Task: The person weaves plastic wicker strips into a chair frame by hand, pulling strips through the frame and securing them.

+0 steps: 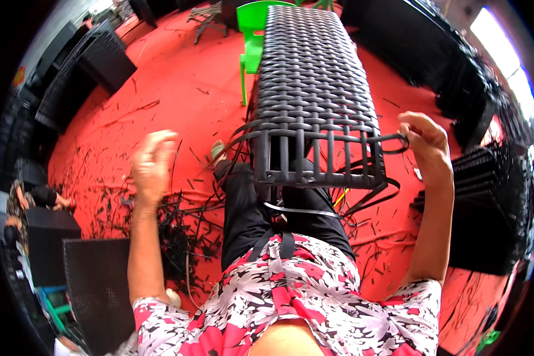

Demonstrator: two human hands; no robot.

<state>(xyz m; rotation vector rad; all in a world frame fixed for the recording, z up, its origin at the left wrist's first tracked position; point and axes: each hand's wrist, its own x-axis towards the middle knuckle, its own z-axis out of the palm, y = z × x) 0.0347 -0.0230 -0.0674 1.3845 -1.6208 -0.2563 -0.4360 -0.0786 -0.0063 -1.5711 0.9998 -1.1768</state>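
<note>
A long black wicker piece (pixel 314 71) stretches away from my lap, densely woven over its far part. At its near end several bare lengthwise strips cross an open frame (pixel 320 178). My right hand (pixel 426 142) is raised to the right of that end, its fingers closed on a black plastic strip (pixel 389 137) that runs out from the weave's edge. Off to the left, apart from the piece, my left hand (pixel 153 166) is lifted with its fingers loosely stretched and nothing seen in it. More loose black strips (pixel 238 137) hang from the piece's left side.
A green plastic chair (pixel 252 21) stands behind the piece. Black strip scraps lie across the red floor covering (pixel 178 113), heaped (pixel 178 237) by my left forearm. Dark woven furniture (pixel 107 56) lines the left, with black panels (pixel 98 285) nearer and stacks (pixel 477 207) at right. Another person's hand (pixel 62 202) shows far left.
</note>
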